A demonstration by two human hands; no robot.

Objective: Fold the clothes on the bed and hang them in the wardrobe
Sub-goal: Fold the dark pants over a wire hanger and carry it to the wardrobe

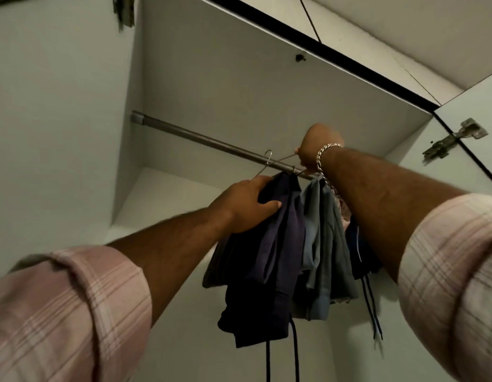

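Inside the wardrobe, the left hand (246, 204) grips a dark purple garment (269, 257) from below, steadying it, while the right hand (319, 148) pinches its wire hanger (269, 161) beside the rail (200, 139).

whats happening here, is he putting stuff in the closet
A person is hanging clothes in a wardrobe. The left hand grips a dark purple garment on a wire hanger, whose hook sits at the rail. The right hand grips up by the rail. Grey garments hang alongside.
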